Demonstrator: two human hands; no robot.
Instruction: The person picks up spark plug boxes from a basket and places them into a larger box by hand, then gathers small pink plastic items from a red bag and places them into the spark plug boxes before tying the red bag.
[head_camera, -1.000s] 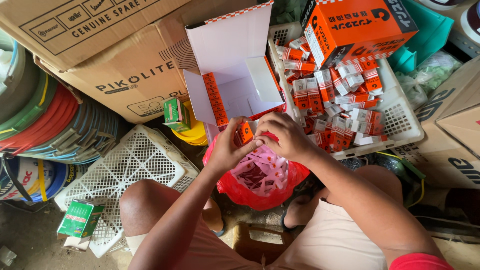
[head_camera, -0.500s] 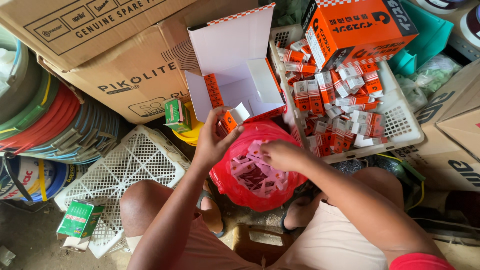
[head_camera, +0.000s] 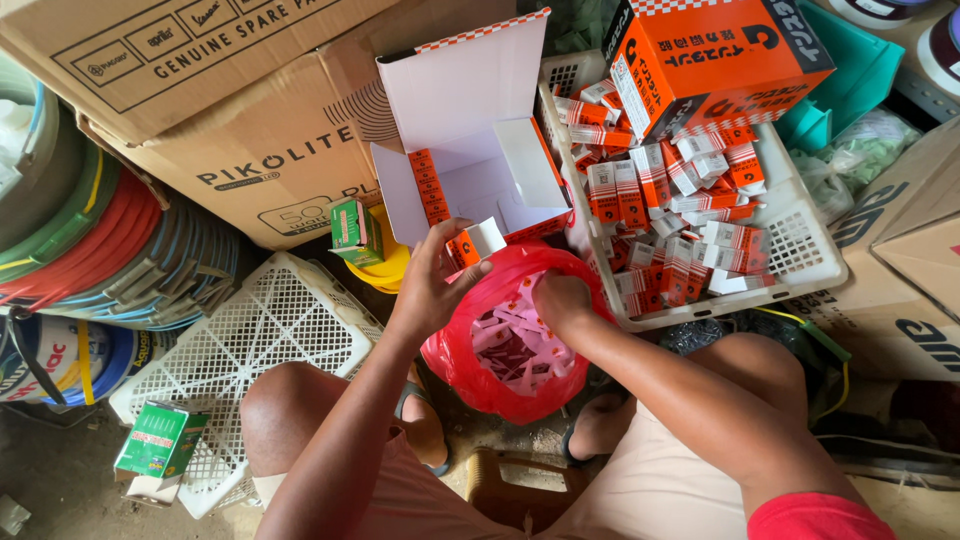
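My left hand (head_camera: 432, 282) holds a small orange and white carton (head_camera: 474, 243) with its end flap open, just above the rim of a red plastic bag (head_camera: 470, 360). My right hand (head_camera: 562, 300) reaches down into the bag, which holds several small pale packets (head_camera: 520, 345); its fingers are hidden inside. Behind the hands an open white box with orange trim (head_camera: 470, 130) stands with its lid up. A white plastic basket (head_camera: 800, 240) at the right is full of several more small orange and white cartons (head_camera: 660, 190).
A large orange box (head_camera: 715, 55) rests on the basket's far edge. Brown cardboard boxes (head_camera: 250, 130) stack at the back left, coiled hoses (head_camera: 110, 240) at far left. An upturned white basket (head_camera: 240, 350) and green small boxes (head_camera: 160, 440) lie by my left knee.
My right hand has left the small carton and gone down into the red bag. My left hand has kept the carton and lifted it slightly toward the open white box.
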